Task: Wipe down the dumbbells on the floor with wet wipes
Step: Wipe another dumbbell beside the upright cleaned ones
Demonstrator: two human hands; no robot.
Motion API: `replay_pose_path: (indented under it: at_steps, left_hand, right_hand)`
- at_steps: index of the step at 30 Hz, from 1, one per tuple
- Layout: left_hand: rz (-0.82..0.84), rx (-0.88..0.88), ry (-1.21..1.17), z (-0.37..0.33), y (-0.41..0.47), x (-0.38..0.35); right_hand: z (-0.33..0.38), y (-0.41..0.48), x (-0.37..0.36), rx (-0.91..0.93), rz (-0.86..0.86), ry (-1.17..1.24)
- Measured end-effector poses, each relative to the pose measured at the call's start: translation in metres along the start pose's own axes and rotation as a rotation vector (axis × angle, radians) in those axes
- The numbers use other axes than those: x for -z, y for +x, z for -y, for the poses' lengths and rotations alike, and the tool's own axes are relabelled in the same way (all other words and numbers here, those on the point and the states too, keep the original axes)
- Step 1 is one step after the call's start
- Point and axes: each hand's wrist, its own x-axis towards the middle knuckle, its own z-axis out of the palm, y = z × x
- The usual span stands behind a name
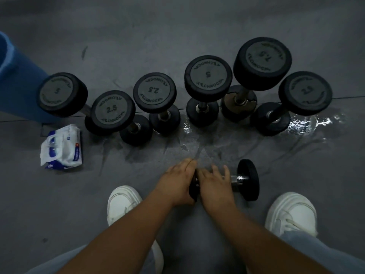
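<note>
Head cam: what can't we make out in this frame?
- Wipe: none visible. The left hand and right hand cover the left head and most of the handle of the lying dumbbell; grip unclear.
- Far-right upright dumbbell: weight number blurred and dim.
- Blue object: cut off by the left edge.
- Wet wipes pack: print too small.

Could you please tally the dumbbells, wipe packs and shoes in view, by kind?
Dumbbells standing on end: 6
Dumbbell lying on its side: 1
Wet wipes pack: 1
White shoes: 2
Total: 10
</note>
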Motion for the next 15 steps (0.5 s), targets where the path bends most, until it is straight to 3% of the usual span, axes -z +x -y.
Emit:
replay_pose_path:
  at_steps: [3,9,15]
  left_hand:
    - [0.046,0.025,0.011,0.004,0.009,0.007]
    - [0.098,0.043,0.034,0.003,0.012,0.011]
    - [0.191,0.088,-0.080,0.006,0.024,0.024]
  right_hand:
    - [0.014,-0.024,-0.003,-0.131,-0.053,0.094]
    - [0.004,-0.009,-0.009,-0.110,-0.079,0.072]
    - [-0.002,-0.011,-0.004,-0.056,-0.262,0.208]
